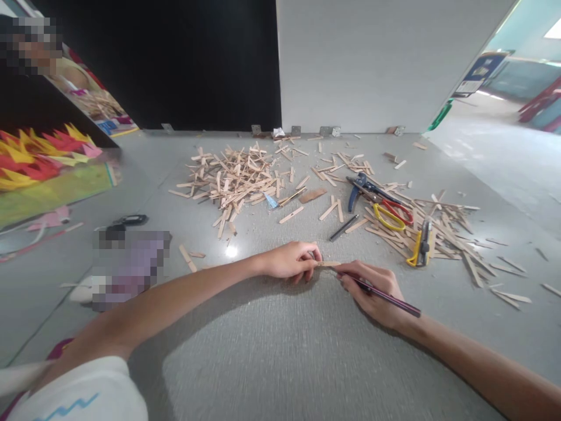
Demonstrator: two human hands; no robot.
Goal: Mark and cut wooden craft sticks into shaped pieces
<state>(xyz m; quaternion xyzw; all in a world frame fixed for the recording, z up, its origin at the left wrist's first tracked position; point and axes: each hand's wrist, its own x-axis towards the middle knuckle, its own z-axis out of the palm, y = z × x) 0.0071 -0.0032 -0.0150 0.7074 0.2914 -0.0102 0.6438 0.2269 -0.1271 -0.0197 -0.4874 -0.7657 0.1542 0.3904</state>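
A short wooden craft stick (328, 264) lies level between my two hands, just above the grey table (280, 351). My left hand (294, 261) pinches its left end between thumb and fingers. My right hand (377, 291) is closed around a dark pencil with a reddish stripe (394, 301); its tip points at the stick's right end. Whether the tip touches the wood I cannot tell. A small dark mark shows on the stick. Beyond my hands lie a loose craft stick (291, 214) and a dark pen-like rod (344, 228).
A heap of craft sticks (239, 175) spreads at the back. To the right are pliers (362, 187), scissors with yellow and red handles (390, 216) and a yellow box cutter (423, 245). A box of coloured paper (52, 187) stands left; a person sits behind the dark panel (197, 64).
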